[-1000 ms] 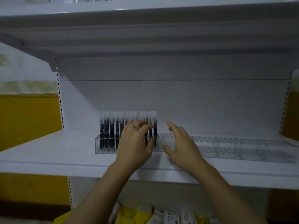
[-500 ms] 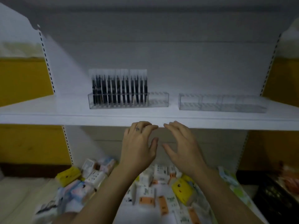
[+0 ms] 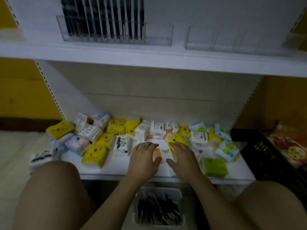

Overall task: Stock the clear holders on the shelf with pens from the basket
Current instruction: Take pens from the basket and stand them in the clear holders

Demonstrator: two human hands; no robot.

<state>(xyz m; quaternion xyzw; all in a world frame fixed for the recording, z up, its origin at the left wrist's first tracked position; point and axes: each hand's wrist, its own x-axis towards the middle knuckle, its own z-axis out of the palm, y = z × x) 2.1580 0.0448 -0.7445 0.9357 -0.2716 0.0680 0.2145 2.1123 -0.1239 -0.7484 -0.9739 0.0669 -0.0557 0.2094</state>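
Pens (image 3: 156, 209), probably light, stiff and slippery, lie heaped in the basket (image 3: 181, 196) at 6 o'clock, likely best pinched mid-barrel, while left hand (image 3: 143, 161) and right hand (image 3: 182, 161) hover empty, fingers relaxed, and holders (image 3: 157, 34) stand at 12 o'clock.

A retail shop is indicated. A white upper shelf (image 3: 149, 62) and lower shelf (image 3: 119, 168) are carried on slotted uprights (image 3: 49, 92) against yellow panels (image 3: 25, 97). Pens (image 3: 103, 19) are displayed upright in clear holders (image 3: 157, 35) on the upper shelf. Wrapped tissue packs (image 3: 94, 155) are laid out in quantity on the lower shelf, and packaged goods (image 3: 290, 146) are held in a black crate (image 3: 259, 146) alongside.
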